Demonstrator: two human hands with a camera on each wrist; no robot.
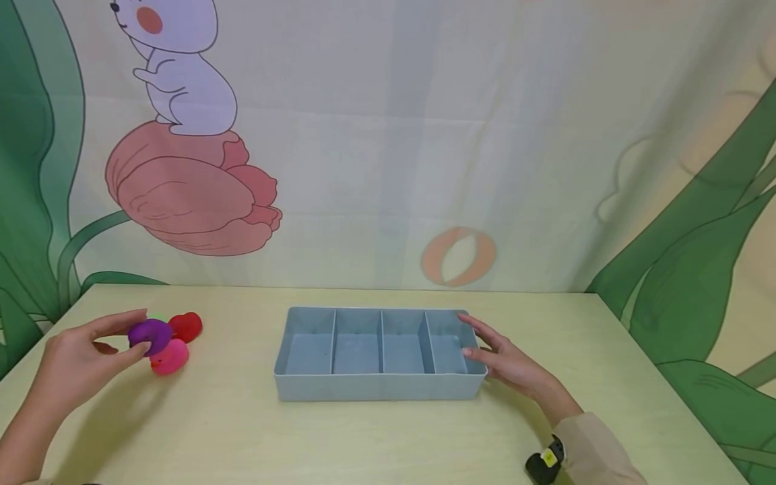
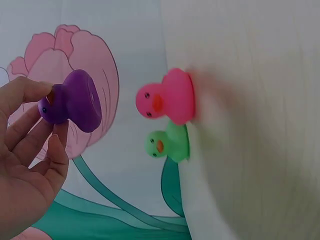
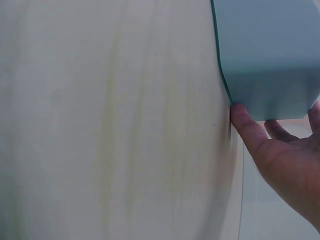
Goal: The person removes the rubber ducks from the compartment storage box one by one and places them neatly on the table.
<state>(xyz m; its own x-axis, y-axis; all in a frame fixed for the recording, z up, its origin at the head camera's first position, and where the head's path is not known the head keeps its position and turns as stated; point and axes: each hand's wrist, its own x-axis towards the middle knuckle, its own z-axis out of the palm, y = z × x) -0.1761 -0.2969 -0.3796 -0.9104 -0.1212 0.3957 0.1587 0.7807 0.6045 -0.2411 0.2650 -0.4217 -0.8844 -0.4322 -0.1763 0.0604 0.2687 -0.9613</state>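
Raised off the tabletop, a purple rubber duck (image 1: 149, 337) is pinched between the thumb and fingers of my left hand (image 1: 79, 360). In the left wrist view this duck (image 2: 77, 102) is tilted, with its flat base facing right. A pink duck (image 2: 175, 97) and a green duck (image 2: 170, 142) stand on the table near it. The head view also has a red duck (image 1: 186, 327) there, while the green one is mostly hidden. My right hand (image 1: 509, 364) rests, fingers extended, against the right end of a blue-grey tray (image 1: 376, 387) with several compartments.
The light wooden table (image 1: 388, 444) ends at a printed cloth backdrop (image 1: 339, 135). The tray stands mid-table, right of the ducks. A black strap device (image 1: 545, 461) is on my right wrist by the sleeve (image 1: 594, 448).
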